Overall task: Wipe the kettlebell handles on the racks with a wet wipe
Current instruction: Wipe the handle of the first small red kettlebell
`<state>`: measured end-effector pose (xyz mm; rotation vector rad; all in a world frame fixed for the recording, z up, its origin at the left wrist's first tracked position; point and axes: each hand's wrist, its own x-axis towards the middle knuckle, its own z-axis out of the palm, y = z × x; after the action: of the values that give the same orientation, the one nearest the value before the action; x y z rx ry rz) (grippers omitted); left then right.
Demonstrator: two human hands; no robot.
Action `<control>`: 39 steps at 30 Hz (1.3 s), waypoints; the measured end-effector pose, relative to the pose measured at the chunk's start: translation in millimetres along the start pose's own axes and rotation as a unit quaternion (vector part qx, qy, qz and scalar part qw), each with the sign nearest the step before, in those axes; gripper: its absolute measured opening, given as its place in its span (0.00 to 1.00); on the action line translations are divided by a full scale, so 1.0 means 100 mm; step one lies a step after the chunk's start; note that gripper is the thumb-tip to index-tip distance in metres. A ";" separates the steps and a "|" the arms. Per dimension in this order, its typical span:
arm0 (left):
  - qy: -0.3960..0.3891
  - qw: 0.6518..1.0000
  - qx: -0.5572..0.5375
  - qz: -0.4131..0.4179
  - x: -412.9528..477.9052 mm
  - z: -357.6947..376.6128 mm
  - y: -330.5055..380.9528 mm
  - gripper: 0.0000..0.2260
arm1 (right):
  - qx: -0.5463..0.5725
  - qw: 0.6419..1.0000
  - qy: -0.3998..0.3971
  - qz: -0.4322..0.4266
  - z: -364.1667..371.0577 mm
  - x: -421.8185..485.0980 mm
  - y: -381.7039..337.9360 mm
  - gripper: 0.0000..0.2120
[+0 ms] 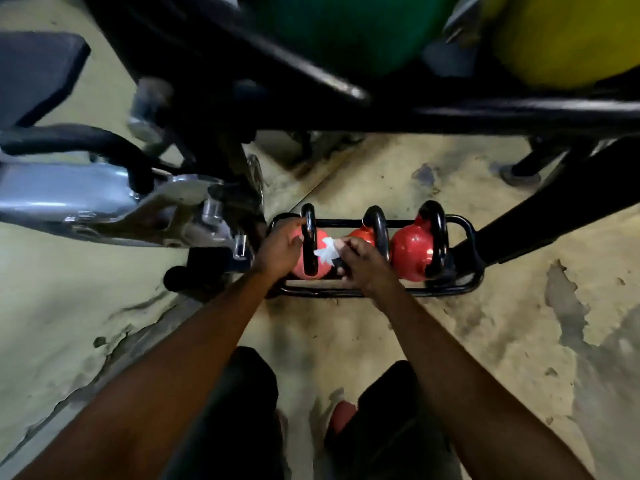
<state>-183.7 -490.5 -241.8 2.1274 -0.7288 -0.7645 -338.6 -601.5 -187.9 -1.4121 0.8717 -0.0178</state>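
Hands worked at a low black rack (471, 237) on a worn, stained floor (433, 341), where three red kettlebells stood in a row. The left hand (282, 245) gripped the left kettlebell (320, 271) by its black handle (308, 245), fingers and thumb curled around the loop's upper part. The right hand (363, 261) pinched a white wet wipe (327, 252) between thumb and fingertips, the wipe lying against the right side of that same handle. The middle kettlebell (362, 234) and the right kettlebell (412, 251) stood untouched just beside it. A chrome machine part (104, 199) sat to the left, and a green ball (346, 26) and a yellow ball (568, 36) rested on a black frame (519, 112) above.
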 end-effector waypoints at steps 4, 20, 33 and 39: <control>0.082 0.989 -0.125 -0.001 0.66 0.36 -0.35 0.15 | -0.187 0.964 0.113 -0.153 -0.06 0.87 0.60 0.11; 0.048 0.956 -0.283 0.053 1.68 0.86 -1.13 0.08 | -0.371 0.801 0.143 -0.446 0.17 1.68 1.70 0.14; 0.065 0.963 -0.249 0.075 1.57 0.84 -1.07 0.08 | -0.508 0.710 0.109 -0.475 0.22 1.38 1.67 0.11; 0.109 0.971 -0.160 0.139 1.51 0.70 -1.05 0.09 | -0.526 0.683 0.189 -0.469 0.42 1.56 1.46 0.12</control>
<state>-107.6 -568.9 -405.3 1.7377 -0.7121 -0.4544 -276.1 -612.9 -396.6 -2.9309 0.3099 -0.7188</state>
